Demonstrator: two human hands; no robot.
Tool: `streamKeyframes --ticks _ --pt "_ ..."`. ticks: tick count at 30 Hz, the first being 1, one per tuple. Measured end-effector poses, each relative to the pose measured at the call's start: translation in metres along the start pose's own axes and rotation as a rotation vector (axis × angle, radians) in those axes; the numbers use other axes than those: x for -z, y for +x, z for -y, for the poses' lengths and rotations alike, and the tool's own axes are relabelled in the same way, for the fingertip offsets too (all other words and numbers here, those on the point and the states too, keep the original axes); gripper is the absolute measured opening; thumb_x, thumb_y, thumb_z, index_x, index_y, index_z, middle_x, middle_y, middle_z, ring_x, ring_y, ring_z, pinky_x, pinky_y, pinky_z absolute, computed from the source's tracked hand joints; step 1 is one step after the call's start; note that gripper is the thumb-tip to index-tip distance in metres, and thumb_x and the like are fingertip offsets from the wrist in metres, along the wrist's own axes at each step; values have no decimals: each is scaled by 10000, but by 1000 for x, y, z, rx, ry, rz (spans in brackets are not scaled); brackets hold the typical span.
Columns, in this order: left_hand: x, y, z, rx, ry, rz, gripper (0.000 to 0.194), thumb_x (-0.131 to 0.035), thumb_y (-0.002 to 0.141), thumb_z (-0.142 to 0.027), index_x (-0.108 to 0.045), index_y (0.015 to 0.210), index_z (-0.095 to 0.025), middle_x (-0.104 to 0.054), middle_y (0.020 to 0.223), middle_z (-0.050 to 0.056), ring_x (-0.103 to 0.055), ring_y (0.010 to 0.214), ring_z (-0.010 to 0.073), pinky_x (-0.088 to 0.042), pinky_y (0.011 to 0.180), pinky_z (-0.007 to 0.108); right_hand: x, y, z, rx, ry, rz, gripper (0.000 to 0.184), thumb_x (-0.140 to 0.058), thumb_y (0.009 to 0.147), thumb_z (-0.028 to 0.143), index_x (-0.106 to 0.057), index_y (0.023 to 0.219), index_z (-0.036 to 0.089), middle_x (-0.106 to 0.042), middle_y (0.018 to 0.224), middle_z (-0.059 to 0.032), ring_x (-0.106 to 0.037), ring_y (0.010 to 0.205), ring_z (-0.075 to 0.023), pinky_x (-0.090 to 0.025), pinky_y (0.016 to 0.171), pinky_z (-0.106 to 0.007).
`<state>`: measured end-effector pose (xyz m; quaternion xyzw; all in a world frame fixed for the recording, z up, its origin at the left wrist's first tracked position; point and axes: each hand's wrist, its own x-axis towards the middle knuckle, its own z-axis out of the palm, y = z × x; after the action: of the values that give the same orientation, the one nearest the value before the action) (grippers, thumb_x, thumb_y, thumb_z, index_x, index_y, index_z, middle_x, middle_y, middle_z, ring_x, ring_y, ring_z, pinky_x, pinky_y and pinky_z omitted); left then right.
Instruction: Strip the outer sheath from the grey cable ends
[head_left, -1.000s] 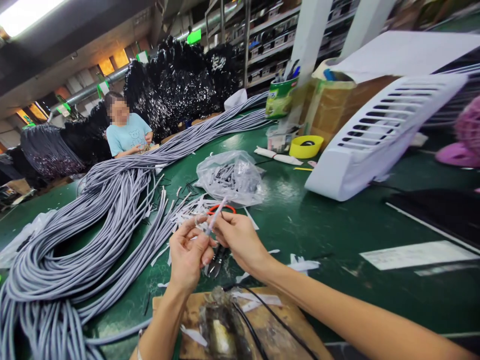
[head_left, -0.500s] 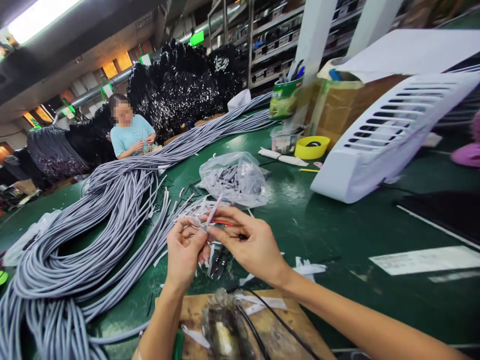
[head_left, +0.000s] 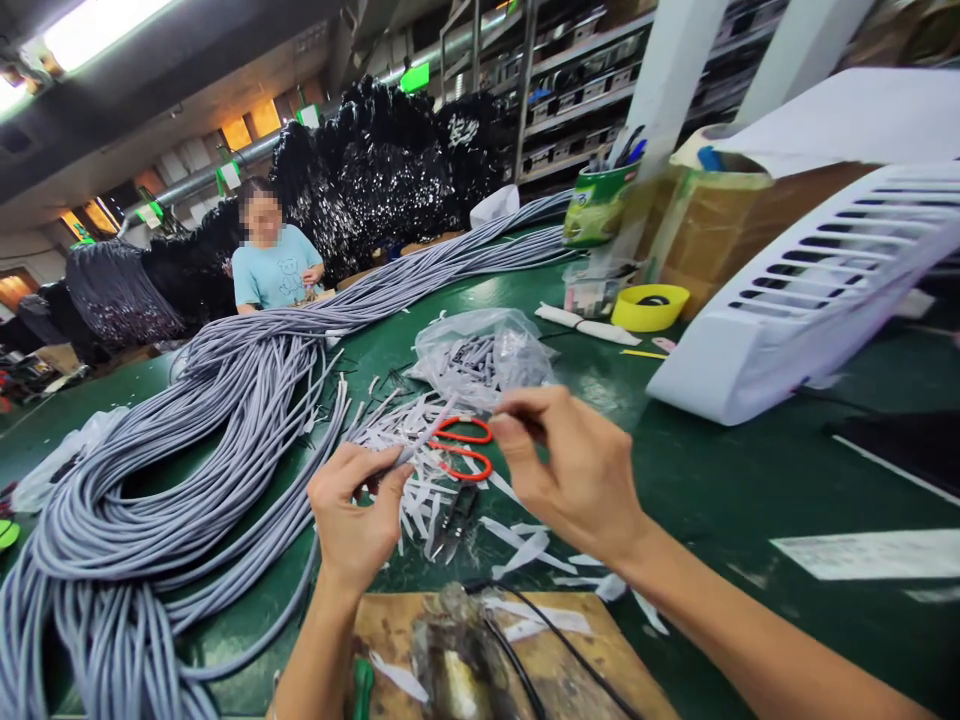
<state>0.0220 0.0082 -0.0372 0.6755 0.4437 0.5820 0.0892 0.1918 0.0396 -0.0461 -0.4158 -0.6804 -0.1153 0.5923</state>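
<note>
My left hand [head_left: 356, 510] is closed in a pinch on the end of a grey cable [head_left: 407, 455], whose pale tip points up and to the right. To the right, my right hand [head_left: 577, 470] is held apart from the cable, its thumb and forefinger pressed together; what they hold, if anything, is too small to make out. Between the hands, red-handled scissors [head_left: 480, 470] rest over a heap of white scraps [head_left: 416, 500]. Dark-jawed pliers [head_left: 454, 520] lie just below the scissor handles.
A thick bundle of grey cables [head_left: 150, 470] covers the table's left side. Behind the scraps sits a clear bag of small grey parts [head_left: 484, 360]. A wooden board [head_left: 585, 640] is in front; a white slatted casing [head_left: 750, 350] stands right. A co-worker [head_left: 274, 265] sits across.
My right hand has drawn away from my left, moving to the right. The scissors' red handles, mostly hidden behind the fingers before, now show between the hands.
</note>
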Motion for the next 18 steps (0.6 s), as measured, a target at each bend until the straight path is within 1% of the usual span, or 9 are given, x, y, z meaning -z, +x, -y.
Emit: streamKeyframes --ticks 2,3,5,12,18 --pt "-1 -2 0 -42 45 0 137 -646 684 -127 -725 767 -202 -577 560 -3 -464 488 93 -366 459 207 0 -3 6 207 -98 44 183 -426 870 229 -515 714 194 -591 581 -2 -512 520 -119 -335 554 -269" --pt "-2 -2 0 -57 58 2 144 -644 686 -125 -725 774 -205 -580 561 -2 -470 492 96 -372 463 209 0 -3 9 273 -128 59 193 -434 868 216 -518 696 193 -593 577 1 -512 534 -119 -325 572 -273" --pt "-3 -3 0 -76 67 5 157 -639 689 -121 -725 785 -211 -587 565 0 -477 494 99 -380 465 211 -1 -4 11 338 -155 73 185 -464 856 202 -531 684 190 -604 579 9 -511 558 -118 -309 598 -279" --pt "-4 -4 -1 -86 69 21 167 -631 697 -115 -722 795 -216 -587 572 -2 -477 495 98 -383 464 208 3 -1 12 357 -172 67 199 -473 833 154 -551 657 202 -635 586 31 -498 566 -110 -272 637 -306" --pt "-4 -4 -2 -82 90 38 140 -631 701 -116 -715 783 -192 -566 559 -8 -459 486 89 -366 451 199 2 -3 12 331 -103 82 168 -497 826 155 -545 669 192 -633 593 23 -500 571 -121 -274 634 -306"
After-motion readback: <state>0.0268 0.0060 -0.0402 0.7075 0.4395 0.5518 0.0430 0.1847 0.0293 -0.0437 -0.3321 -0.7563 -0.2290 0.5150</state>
